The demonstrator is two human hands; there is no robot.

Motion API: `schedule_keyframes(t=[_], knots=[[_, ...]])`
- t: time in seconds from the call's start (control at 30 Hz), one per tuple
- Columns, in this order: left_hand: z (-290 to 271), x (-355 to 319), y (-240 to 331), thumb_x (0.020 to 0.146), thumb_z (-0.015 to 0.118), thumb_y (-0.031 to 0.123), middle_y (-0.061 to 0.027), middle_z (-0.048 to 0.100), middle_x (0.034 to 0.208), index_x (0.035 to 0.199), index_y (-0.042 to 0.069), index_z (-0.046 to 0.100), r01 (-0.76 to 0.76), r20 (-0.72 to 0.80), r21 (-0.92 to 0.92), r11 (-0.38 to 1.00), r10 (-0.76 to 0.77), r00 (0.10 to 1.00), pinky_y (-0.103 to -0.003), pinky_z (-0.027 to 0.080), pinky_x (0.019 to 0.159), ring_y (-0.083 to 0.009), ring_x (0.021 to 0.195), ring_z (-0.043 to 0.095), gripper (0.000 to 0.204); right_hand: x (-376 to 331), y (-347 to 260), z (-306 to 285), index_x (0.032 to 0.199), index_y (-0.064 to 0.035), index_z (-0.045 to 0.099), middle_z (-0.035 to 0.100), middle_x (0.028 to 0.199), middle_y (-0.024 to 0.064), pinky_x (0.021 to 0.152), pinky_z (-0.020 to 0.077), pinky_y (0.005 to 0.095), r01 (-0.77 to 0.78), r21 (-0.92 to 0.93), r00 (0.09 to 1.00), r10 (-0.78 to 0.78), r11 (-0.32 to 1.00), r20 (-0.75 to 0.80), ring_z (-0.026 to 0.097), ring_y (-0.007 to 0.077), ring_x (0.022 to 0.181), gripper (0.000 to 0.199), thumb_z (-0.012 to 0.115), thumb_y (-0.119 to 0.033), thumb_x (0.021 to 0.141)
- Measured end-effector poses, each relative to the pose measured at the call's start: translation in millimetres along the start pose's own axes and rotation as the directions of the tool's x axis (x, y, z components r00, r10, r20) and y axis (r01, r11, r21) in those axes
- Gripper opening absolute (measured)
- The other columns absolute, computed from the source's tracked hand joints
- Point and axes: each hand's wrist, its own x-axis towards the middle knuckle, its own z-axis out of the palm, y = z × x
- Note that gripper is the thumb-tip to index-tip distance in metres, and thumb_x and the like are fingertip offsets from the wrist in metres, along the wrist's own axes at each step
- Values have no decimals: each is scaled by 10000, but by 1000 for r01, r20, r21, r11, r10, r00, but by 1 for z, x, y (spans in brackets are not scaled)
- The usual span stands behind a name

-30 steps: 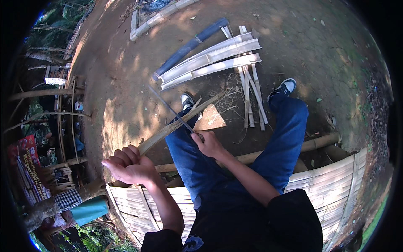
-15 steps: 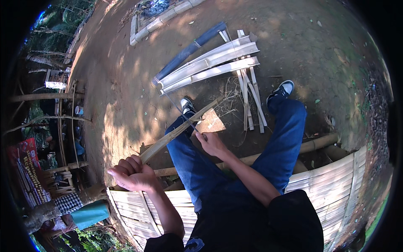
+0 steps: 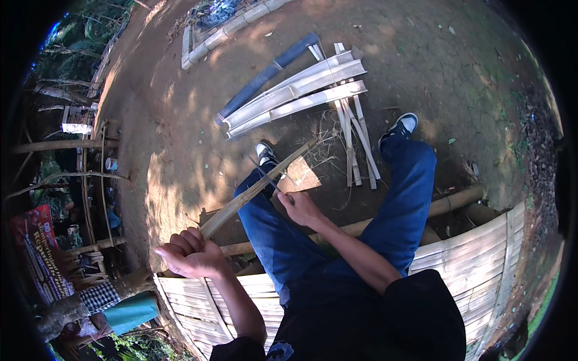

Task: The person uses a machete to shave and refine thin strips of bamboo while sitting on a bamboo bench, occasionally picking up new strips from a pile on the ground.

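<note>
1 bamboo strip (image 3: 241,200) | near end in left hand (image 3: 191,255) | (knife (image 3: 273,185) crossing)

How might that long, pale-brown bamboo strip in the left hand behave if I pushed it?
The long, pale-brown bamboo strip is probably fairly stiff: it runs nearly straight out from the left hand. Its slim build suggests it's light for its length. Looking flattish rather than round, it seems unlikely to roll.
</note>
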Motion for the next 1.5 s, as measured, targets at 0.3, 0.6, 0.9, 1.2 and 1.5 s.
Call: schedule_keyframes(t=[0.3,0.6,0.9,1.2,1.5], knots=[[7,12,-3,999,465,335,46,131,513,563,164,177,43,-75,8,999,-42,996,-260,111,434,-73,442,90,550,22,27,-4,770,48,615,557,580,190,530,432,392,-131,14,989,132,991,-67,582,274,542,464,536,-382,927],[14,-4,-1,989,481,309,46,116,536,574,173,158,4,-44,-22,1000,-5,999,-254,115,441,-76,462,94,543,-12,-15,9,770,28,613,592,612,205,582,477,431,188,121,982,-189,975,-4,630,354,610,476,545,-421,916],[8,4,0,1007,447,323,46,120,507,567,170,174,30,-112,15,999,-28,993,-264,107,427,-75,440,91,540,42,93,-5,836,50,649,651,760,234,612,504,433,-437,33,881,435,899,-186,649,343,687,619,453,-529,934],[5,14,-7,1009,438,334,48,120,508,569,179,165,30,-170,-1,1000,-29,985,-258,107,426,-74,439,83,541,14,6,21,748,21,590,591,623,203,573,461,410,148,87,989,-145,985,-40,629,358,629,443,556,-388,915],[-1,26,-11,998,467,322,43,121,506,566,181,157,27,-173,12,1000,-25,985,-257,107,424,-76,439,84,550,16,30,29,862,26,651,619,692,245,635,499,439,102,17,988,-100,995,-119,641,398,706,453,531,-407,920]])
